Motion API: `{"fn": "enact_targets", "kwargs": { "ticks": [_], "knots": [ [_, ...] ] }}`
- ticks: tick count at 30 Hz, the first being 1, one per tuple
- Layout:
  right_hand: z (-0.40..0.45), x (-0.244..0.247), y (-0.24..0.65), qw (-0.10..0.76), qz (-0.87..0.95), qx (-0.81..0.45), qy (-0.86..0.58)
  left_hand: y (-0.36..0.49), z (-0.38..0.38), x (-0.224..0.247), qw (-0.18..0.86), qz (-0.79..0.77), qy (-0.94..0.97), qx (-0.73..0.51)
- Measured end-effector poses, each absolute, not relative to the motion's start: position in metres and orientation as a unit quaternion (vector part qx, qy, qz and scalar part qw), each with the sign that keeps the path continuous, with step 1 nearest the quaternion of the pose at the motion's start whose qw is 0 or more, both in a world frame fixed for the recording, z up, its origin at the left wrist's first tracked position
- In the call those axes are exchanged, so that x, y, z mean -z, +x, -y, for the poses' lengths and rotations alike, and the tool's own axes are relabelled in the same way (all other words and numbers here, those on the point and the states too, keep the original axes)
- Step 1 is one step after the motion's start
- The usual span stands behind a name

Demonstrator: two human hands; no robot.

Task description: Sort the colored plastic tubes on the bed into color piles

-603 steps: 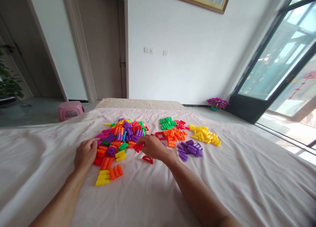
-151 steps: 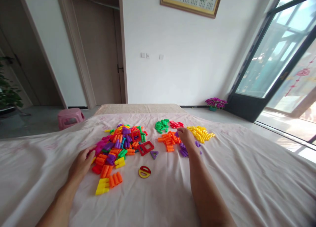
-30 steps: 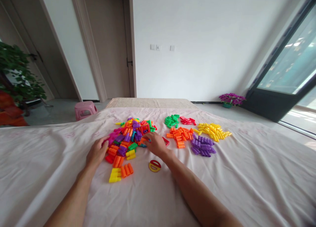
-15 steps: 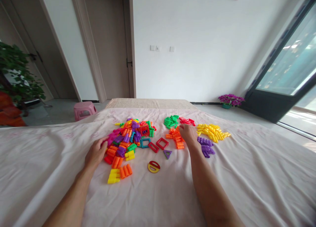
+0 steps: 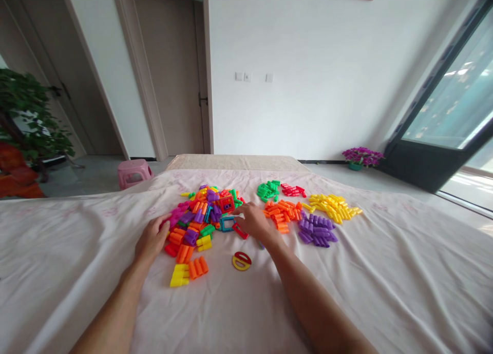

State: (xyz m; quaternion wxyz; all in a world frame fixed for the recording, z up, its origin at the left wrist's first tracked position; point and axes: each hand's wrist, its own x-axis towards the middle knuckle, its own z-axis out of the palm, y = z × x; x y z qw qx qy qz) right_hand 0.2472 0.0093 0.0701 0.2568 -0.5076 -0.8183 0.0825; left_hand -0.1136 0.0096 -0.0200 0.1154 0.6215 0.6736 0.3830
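A mixed pile of plastic building pieces [image 5: 196,213], in orange, purple, green, yellow, red and pink, lies left of centre on the cloth. At its left edge rests my left hand [image 5: 152,238], fingertips against the pink pieces [image 5: 177,214] and thumb a little apart. My right hand [image 5: 254,221] is over the pile's right side, fingers stretched toward the red square block [image 5: 226,204]; nothing shows in it. Under its fingers are a blue square frame [image 5: 222,224] and a red frame [image 5: 240,231]. Nearer lies a red and yellow ring-shaped pair [image 5: 241,261].
Sorted heaps stand to the right: green [image 5: 267,191], red [image 5: 293,190], orange [image 5: 283,213], yellow [image 5: 335,208] and purple [image 5: 318,231]. Yellow pieces [image 5: 179,276] and orange pieces [image 5: 198,267] lie in front of the pile. A pink stool [image 5: 134,173] stands beyond the table.
My right hand has moved left from the orange heap to the frames beside the mixed pile. It now covers the second red frame and most of the purple triangle. My left hand has barely moved.
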Motion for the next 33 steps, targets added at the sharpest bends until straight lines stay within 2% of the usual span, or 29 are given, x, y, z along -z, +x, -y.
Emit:
{"fn": "enact_targets", "kwargs": {
  "ticks": [5, 11, 20, 27, 33],
  "knots": [
    [0.002, -0.051, 0.22, 0.258, 0.855, -0.073, -0.443, -0.114, -0.01, 0.021, 0.117, -0.68, 0.617, -0.378],
    [0.014, -0.053, 0.204, 0.289, 0.885, -0.077, -0.356, -0.111, -0.008, 0.018, 0.123, -0.679, 0.615, -0.382],
    [0.011, -0.047, 0.19, 0.228, 0.896, -0.068, -0.374, -0.112, -0.009, 0.02, 0.123, -0.671, 0.619, -0.388],
    [0.003, -0.046, 0.206, 0.297, 0.847, -0.126, -0.423, -0.113, -0.009, 0.019, 0.111, -0.677, 0.619, -0.381],
    [-0.031, -0.044, 0.249, 0.456, 0.705, -0.173, -0.515, -0.111, -0.007, 0.017, 0.122, -0.673, 0.622, -0.382]
  ]
}}
